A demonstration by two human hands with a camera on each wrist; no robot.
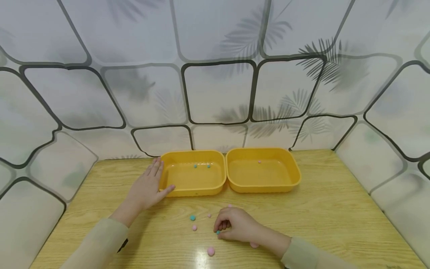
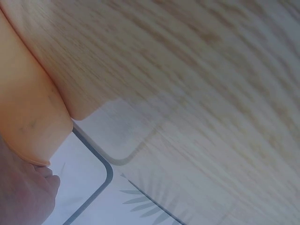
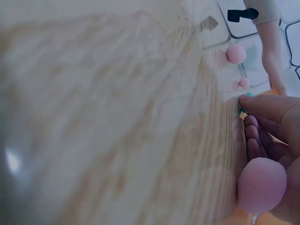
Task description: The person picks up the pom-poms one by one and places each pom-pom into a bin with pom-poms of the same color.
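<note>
Toward the near edge of the wooden table [image 1: 336,201], a big pink ball [image 1: 211,251] is sitting by itself, and another pink ball [image 1: 254,245] is peeking out from under the right arm [image 1: 273,239]. A bit farther on, the right hand [image 1: 238,224] is pinching a little blue-green ball [image 1: 218,232] with its thumb and fingertips, well apart from the table's left and right edges. I cannot tell if that ball is touching the table. Over toward the left edge, a smaller pink ball [image 1: 195,228] is lying near a loose blue-green ball [image 1: 192,218], and a tiny pink ball [image 1: 209,215] is lying between them and the right hand. One more pink ball [image 1: 230,206] is showing just behind the right hand. Nearer the far left corner, the left hand [image 1: 146,188] is resting on the left yellow tray [image 1: 196,192], its thumb spread wide from its straight fingers. The right yellow tray [image 1: 263,188] is sitting right beside it, touching it, and both are standing along the far edge. The left one is holding two small blue-green balls [image 1: 195,166]; the other is holding a tiny pink bead [image 1: 259,161]. Behind the far edge, a pale wall [image 1: 218,93] is showing dark stone shapes and gray leaves.
</note>
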